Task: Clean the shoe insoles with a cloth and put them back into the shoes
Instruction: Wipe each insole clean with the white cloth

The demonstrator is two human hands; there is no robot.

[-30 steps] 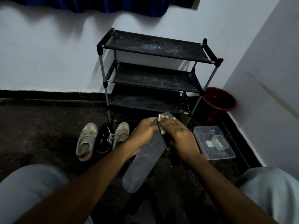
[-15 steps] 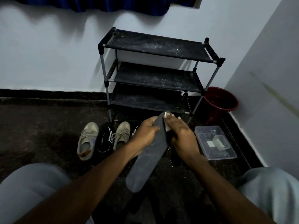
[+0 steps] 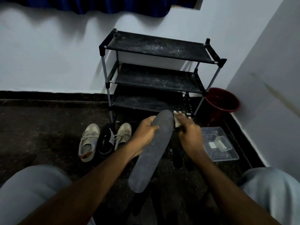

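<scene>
1. Head view: a long, matte dark-grey insole (image 3: 151, 151) with rounded ends and faint pale smudges slants from the fingers down toward the knees.
2. The left hand (image 3: 146, 132) clamps its upper part, thumb across the face.
3. The right hand (image 3: 190, 135) has its fingers closed on a white cloth (image 3: 177, 123) at the insole's far edge.

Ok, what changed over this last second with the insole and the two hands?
The right hand, holding the cloth, slid off the top face of the insole to its right edge near the tip. The insole rolled edge-on, then back to show its broad face. The left hand kept its grip on the upper part. The shoes, rack, bucket and clear box stayed put.
</scene>
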